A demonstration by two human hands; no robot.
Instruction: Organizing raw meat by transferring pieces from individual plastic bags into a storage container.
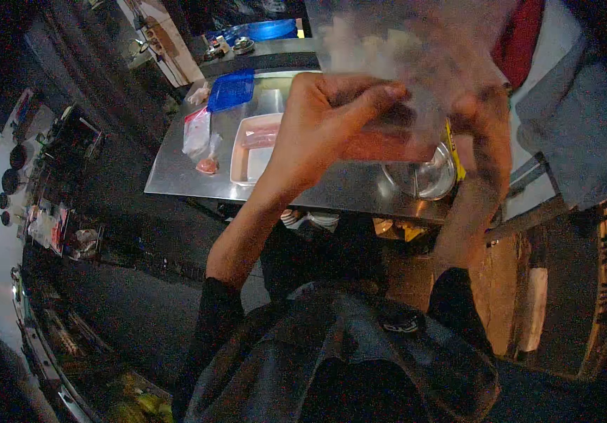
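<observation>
My left hand [316,121] is raised above the steel table, thumb and fingers pinched on a clear plastic bag [367,39]. Pale pieces show blurred through the bag. At the bag's other side, my right hand [485,132] grips it, smeared by motion. Just under my left fingers is a reddish item [388,145]; blur hides what it is and whether I hold it. A round steel bowl [438,180] stands below my right hand, with a yellow strip [456,153] beside it. Left of my forearm, a white tray [235,158] contains a pinkish wrapped packet [261,136].
On the steel table [171,177] lie a blue lid [231,91], a plastic bag with a red edge [196,129] and a small bag of pinkish food [208,165]. A person in grey clothing [573,121] is close on the right. Bowls [324,219] sit underneath.
</observation>
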